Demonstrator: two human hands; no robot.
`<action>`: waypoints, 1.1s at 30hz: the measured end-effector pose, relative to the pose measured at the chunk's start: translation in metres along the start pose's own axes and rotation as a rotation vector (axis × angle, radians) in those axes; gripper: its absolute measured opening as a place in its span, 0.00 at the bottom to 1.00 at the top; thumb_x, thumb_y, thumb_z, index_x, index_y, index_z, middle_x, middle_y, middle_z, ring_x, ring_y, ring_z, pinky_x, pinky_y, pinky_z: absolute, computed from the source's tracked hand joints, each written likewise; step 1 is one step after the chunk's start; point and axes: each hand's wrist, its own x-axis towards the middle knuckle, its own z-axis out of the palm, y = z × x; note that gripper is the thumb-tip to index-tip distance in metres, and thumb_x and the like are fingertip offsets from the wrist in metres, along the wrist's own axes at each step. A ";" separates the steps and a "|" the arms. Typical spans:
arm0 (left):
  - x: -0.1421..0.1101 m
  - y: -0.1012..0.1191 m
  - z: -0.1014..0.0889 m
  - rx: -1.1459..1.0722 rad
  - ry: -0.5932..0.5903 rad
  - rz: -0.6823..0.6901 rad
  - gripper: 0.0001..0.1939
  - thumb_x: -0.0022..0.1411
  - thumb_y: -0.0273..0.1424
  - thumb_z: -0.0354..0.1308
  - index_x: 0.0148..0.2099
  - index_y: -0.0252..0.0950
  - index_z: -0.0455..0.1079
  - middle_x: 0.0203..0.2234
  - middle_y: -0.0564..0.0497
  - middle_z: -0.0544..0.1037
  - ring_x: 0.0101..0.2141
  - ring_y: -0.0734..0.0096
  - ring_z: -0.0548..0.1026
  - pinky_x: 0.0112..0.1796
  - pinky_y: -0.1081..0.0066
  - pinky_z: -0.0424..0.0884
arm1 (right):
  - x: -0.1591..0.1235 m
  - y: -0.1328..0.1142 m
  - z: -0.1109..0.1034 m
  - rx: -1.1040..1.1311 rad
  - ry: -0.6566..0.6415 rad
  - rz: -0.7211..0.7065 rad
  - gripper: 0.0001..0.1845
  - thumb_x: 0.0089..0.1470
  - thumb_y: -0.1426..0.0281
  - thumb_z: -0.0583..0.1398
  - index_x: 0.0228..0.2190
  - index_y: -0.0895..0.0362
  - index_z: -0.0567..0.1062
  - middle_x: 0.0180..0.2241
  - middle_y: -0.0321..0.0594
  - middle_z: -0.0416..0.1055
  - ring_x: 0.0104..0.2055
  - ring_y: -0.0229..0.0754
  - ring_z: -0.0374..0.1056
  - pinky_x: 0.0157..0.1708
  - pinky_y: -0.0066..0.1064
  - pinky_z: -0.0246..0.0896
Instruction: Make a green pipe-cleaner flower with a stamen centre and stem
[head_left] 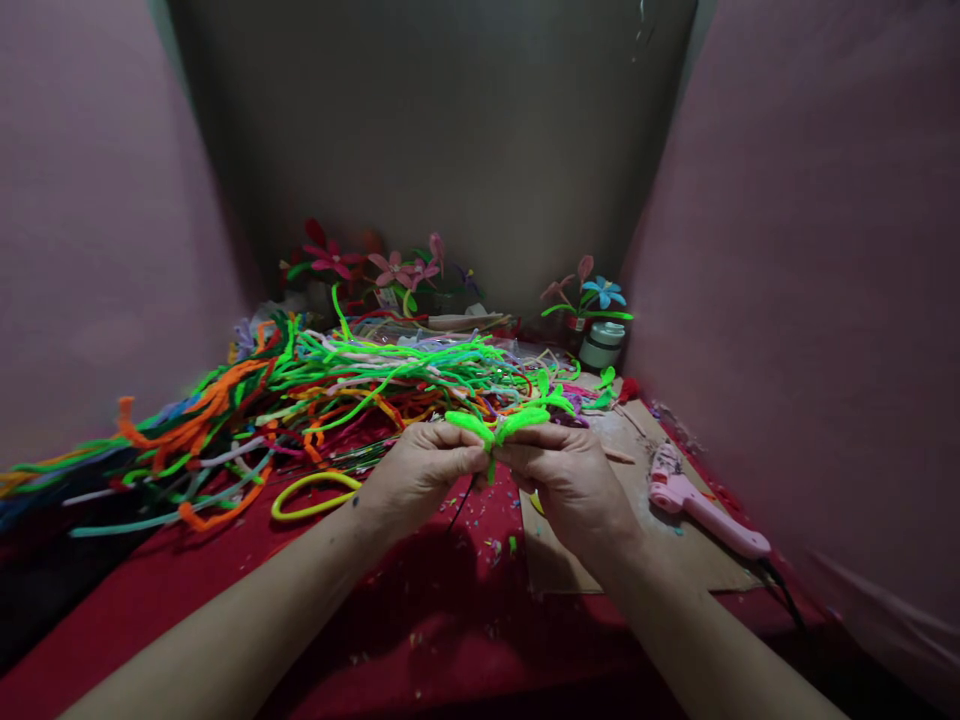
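Both my hands meet over the middle of the table, pinching a bright green pipe cleaner piece [525, 422] bent into two leaf-like loops. My left hand [420, 470] grips its left side between thumb and forefinger. On the other side, my right hand [574, 480] pinches the right loop near the centre. A short green end hangs down between the fingertips. A thin dark wire slants below my left fingers; whether it joins the green piece I cannot tell.
A large heap of coloured pipe cleaners [375, 375] covers the back left. At right, a pink hot glue gun [709, 510] rests on cardboard [559, 570]. Pipe cleaner flowers [394, 270] and a lidded jar [602, 343] stand behind. A yellow loop [279, 507] lies left.
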 end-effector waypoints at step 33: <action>-0.006 0.015 0.004 -0.011 -0.029 -0.175 0.02 0.41 0.24 0.63 0.20 0.32 0.74 0.14 0.52 0.71 0.20 0.77 0.66 0.25 0.75 0.60 | -0.002 -0.003 -0.005 -0.053 -0.214 -0.101 0.01 0.40 0.68 0.66 0.22 0.51 0.80 0.25 0.34 0.70 0.29 0.37 0.63 0.33 0.32 0.60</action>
